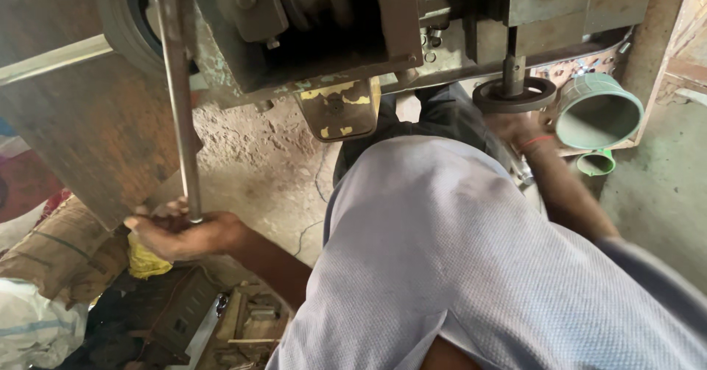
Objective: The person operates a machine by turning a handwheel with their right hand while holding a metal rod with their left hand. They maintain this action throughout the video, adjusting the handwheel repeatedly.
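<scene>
My left hand [177, 231] is closed around the lower end of a long metal lever rod [179, 97] that hangs from a heavy grey press machine [324, 24]. My right hand [515, 128] reaches under the machine's round dark die [514, 94] at the upper right; its fingers are mostly hidden, so what they touch is unclear. A red thread circles my right wrist. My pale grey shirt fills the lower middle of the view.
A green plastic pipe fitting [598, 112] lies right of the die, a smaller green piece [596, 163] below it. A yellowed metal part [340, 108] hangs under the machine. Sacks [51, 252] and scrap metal [221, 326] crowd the lower left on a dirt floor.
</scene>
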